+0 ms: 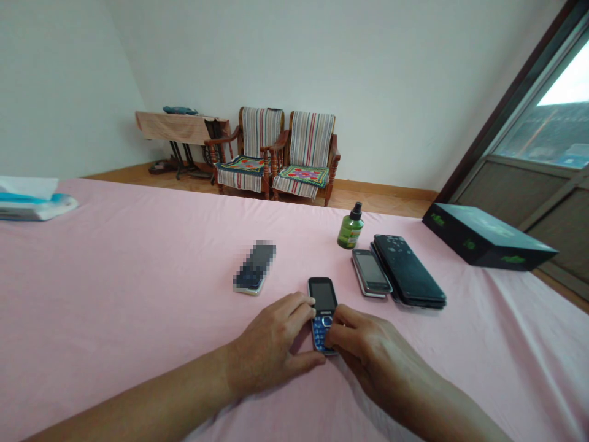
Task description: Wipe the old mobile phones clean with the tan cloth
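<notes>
Two bare hands meet at a keypad phone (pixel 323 298), which lies face up on the pink cloth (pixel 161 282), straight in front of the person, its top end pointing away. The left hand (pixel 271 334) is loosely bent: fingertips touch the phone's left edge beside the screen, and the thumb reaches apart from them towards the bottom corner, so it braces the phone rather than wrapping it. The right hand (pixel 370 344) has its fingers curled in over the right side of the keys (pixel 318 331); whether they pinch the edge or only rest there I cannot tell.

The step in hand looks like steadying the phone flat while the right fingers work at its keys or edge. As I judge it, the next move calls for a firm left hold against sliding and small, exact pressure from a right fingertip, since the keys are small and close together.

Another phone (pixel 255 264), partly blurred out, lies beyond the left hand. Past the right hand are a silver-edged phone (pixel 372 271) and, just beside it, a black stack (pixel 408 270), with a green bottle (pixel 350 232) behind and a black box (pixel 483 233) farther right.
</notes>
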A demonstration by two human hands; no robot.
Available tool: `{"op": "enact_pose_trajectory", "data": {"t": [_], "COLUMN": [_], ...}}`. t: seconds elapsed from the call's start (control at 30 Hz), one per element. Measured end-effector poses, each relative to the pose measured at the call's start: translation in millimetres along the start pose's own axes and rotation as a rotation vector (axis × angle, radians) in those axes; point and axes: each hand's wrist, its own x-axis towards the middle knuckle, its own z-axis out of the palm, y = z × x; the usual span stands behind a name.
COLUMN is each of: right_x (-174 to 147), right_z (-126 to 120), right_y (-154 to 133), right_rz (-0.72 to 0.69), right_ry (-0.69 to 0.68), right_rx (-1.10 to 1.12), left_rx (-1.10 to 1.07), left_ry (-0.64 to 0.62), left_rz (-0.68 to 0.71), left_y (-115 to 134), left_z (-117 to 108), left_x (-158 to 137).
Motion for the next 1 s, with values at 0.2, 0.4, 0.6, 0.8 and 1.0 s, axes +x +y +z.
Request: {"op": "enact_pose_trajectory", "data": {"t": [0.2,0.4,0.6,0.8,1.0], "right_x": [-1.7,-1.1,4.9,4.3,-4.1], "right_z": [-4.8,-2.6,5.6,2.0,-4.4], "right_y": [-3.8,-1.7,6.8,3.0,-4.2], "right_rz": [-0.035,-0.001,0.087,0.042,-0.044], "right_ry": [-0.005,0.020,0.074,0.042,-0.029], "right_rx": [0.039,0.113,0.088,0.075,0.164], "left_rx": [0.002,0.013,0.045,0.023,0.019], "left_ry": [0.012,0.029,-0.023,-0.005,0.003], "left_rz": [0.008,0.016,-0.022,-0.009,0.012], "left_y": [-0.2,-1.4,0.8,1.0,0.1], "left_z": [0.9,1.8,0.1,-0.2,0.9], "left_x": [-0.5,-0.5,0.1,0.0,-0.6]}}
